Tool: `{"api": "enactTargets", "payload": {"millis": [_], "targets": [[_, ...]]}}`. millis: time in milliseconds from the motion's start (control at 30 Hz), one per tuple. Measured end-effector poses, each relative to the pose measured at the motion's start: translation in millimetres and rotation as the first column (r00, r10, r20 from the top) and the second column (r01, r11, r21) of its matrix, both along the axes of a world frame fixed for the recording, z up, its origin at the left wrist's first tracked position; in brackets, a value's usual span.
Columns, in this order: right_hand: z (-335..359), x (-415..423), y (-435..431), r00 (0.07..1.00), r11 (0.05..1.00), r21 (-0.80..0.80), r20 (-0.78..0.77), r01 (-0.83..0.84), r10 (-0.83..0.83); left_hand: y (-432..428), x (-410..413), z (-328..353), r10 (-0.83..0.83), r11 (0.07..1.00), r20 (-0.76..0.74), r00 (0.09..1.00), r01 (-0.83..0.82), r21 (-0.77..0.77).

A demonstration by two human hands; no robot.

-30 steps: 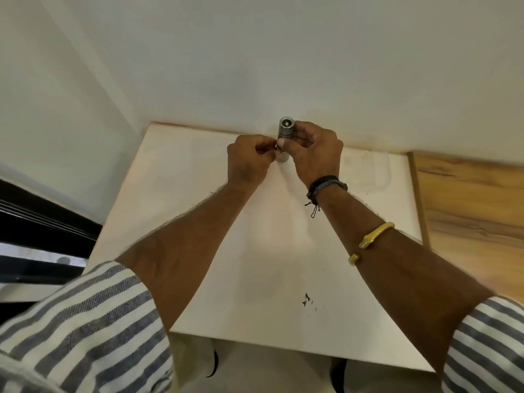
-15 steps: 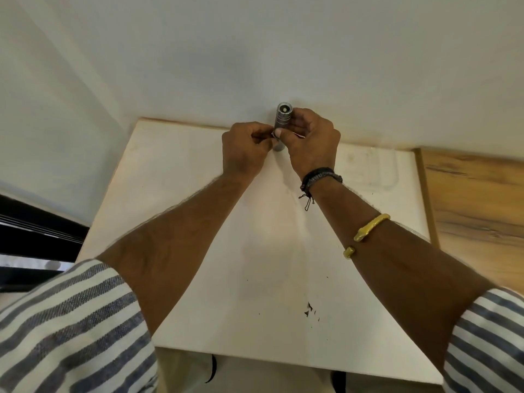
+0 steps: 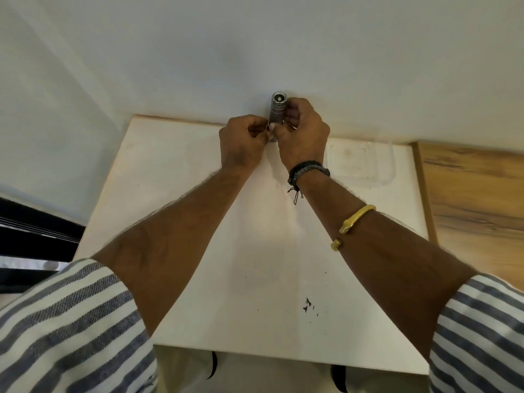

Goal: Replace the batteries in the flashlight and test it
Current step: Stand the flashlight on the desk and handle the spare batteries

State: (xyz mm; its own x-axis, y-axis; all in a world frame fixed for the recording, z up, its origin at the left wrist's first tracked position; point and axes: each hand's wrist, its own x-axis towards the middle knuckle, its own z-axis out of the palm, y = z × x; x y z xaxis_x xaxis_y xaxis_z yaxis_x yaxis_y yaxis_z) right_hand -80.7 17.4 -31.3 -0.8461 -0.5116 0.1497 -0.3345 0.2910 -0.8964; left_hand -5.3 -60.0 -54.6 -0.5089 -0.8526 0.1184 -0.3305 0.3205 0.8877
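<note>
A small grey metal flashlight stands upright near the far edge of the white table, its round top end facing the camera. My right hand grips its body from the right, thumb and fingers curled round it. My left hand pinches the lower part of the flashlight from the left; what sits between those fingertips is hidden. No loose batteries show.
A clear plastic blister tray lies on the table right of my right hand. A wood-grain surface adjoins the table on the right. The white wall rises just behind the flashlight. A dark frame sits at the left.
Both hands stay clamped on the flashlight at the same spot on the table. The camera view has shifted a little; the grip looks the same.
</note>
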Motion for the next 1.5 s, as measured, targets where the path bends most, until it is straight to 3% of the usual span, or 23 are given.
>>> {"api": "enactTargets", "payload": {"millis": [233,633,833,1033,1233,1400,1500], "targets": [[19,22,24,0.994,0.995,-0.055,0.074,0.085,-0.080,26,22,16,0.135,0.990,-0.028,0.990,-0.136,-0.039],[61,69,142,0.989,0.977,-0.166,0.072,0.136,-0.126,121,77,60,0.110,0.993,-0.111,0.988,-0.113,-0.025],[56,80,221,0.988,0.985,-0.096,0.070,0.143,-0.137,176,88,57,-0.057,0.998,-0.082,0.995,0.057,-0.001],[36,68,288,0.953,0.962,0.017,0.133,0.271,-0.271,226,81,41,-0.256,0.966,-0.010,0.967,0.257,0.035],[11,51,321,0.921,0.924,0.186,0.140,0.335,-0.363,253,58,23,-0.420,0.899,0.169,0.892,0.434,-0.059],[-5,45,323,0.947,0.911,0.304,0.076,0.277,-0.313,262,40,13,-0.483,0.810,0.373,0.792,0.566,-0.153],[-11,42,319,0.956,0.897,0.368,0.061,0.246,-0.288,261,35,10,-0.500,0.767,0.409,0.763,0.609,-0.199]]}}
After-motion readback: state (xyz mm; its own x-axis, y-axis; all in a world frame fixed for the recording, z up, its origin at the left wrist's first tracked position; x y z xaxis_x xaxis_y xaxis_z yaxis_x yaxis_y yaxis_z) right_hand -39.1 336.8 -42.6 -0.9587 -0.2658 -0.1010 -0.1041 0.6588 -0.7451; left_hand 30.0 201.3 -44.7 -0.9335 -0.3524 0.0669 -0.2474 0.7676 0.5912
